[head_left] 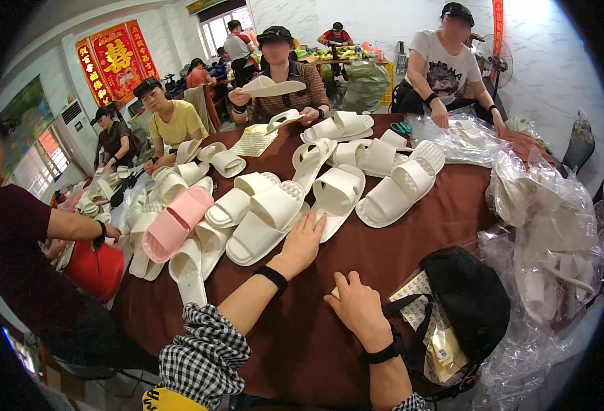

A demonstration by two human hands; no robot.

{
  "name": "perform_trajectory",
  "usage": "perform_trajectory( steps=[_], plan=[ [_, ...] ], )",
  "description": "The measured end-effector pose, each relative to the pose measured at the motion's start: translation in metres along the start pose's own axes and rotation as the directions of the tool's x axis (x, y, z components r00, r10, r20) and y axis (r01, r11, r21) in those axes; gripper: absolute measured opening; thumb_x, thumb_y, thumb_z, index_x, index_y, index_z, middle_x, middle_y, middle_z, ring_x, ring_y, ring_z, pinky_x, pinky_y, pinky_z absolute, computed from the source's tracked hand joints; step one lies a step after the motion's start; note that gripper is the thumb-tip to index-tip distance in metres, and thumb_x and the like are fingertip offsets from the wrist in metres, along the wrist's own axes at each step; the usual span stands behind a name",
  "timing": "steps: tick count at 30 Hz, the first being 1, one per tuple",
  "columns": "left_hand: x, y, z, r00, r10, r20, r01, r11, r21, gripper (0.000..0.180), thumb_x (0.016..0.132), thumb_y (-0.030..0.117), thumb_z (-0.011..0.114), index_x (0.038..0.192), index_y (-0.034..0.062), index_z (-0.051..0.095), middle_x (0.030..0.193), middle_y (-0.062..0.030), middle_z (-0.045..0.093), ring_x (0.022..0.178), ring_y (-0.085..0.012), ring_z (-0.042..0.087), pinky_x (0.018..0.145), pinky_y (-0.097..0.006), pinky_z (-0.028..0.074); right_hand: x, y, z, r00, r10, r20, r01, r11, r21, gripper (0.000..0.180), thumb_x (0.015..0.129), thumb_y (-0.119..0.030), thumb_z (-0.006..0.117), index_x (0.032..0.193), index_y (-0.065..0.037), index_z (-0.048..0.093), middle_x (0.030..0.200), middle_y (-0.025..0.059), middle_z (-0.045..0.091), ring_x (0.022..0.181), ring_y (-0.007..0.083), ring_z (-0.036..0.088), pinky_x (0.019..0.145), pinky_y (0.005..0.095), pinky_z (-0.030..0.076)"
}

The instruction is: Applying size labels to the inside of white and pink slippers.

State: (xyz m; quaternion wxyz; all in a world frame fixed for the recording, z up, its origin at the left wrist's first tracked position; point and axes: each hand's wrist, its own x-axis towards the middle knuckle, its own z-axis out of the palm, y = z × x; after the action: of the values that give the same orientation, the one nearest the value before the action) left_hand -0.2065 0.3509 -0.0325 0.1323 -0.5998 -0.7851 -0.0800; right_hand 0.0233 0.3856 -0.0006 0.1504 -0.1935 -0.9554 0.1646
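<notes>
My left hand point(299, 246), back up and fingers stretched out, touches the near end of a white slipper point(337, 195) in the middle of the table. Just left of that hand lies another white slipper point(264, 233). My right hand point(358, 308) is closed over the brown tablecloth, its fingers curled round a small pale yellow piece point(335, 292) that is mostly hidden. Beside the right wrist, a black cap point(468, 301) lies partly over sticker sheets point(415, 301). A pink slipper point(177, 222) rests among several white ones on the left.
Clear plastic bags point(548, 240) cover the table's right side. Across the brown table point(453, 212), one person holds up a white slipper point(271, 87); another handles plastic packaging point(463, 137). A red stool point(94, 270) stands at left beside a standing person. Green scissors point(401, 128) lie at the far side.
</notes>
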Motion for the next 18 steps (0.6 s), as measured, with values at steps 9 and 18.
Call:
perform_trajectory(
  steps=[9, 18],
  plan=[
    [-0.013, 0.008, -0.058, 0.896, -0.444, 0.018, 0.337, 0.654, -0.677, 0.038, 0.1, 0.015, 0.055, 0.13, -0.0083, 0.056, 0.107, -0.0267, 0.071, 0.102, -0.0414, 0.067, 0.09, -0.044, 0.051, 0.0, 0.001, 0.0, 1.0, 0.007, 0.003, -0.007, 1.0, -0.001, 0.05, 0.089, -0.036, 0.075, 0.124, -0.005, 0.057, 0.102, 0.0148, 0.057, 0.074, 0.0321, 0.07, 0.061, 0.0407, 0.059],
    [-0.053, 0.022, -0.138, 0.809, -0.587, -0.033, -0.09, -0.069, -0.994, 0.04, 0.105, 0.013, 0.055, 0.14, -0.0034, 0.05, 0.131, -0.0111, 0.063, 0.116, -0.0175, 0.062, 0.1, -0.033, 0.05, 0.001, 0.0, 0.0, 1.0, 0.01, 0.003, -0.01, 1.0, -0.004, 0.049, 0.089, -0.036, 0.074, 0.123, -0.005, 0.057, 0.103, 0.0147, 0.058, 0.075, 0.0326, 0.071, 0.061, 0.0416, 0.059]
  ],
)
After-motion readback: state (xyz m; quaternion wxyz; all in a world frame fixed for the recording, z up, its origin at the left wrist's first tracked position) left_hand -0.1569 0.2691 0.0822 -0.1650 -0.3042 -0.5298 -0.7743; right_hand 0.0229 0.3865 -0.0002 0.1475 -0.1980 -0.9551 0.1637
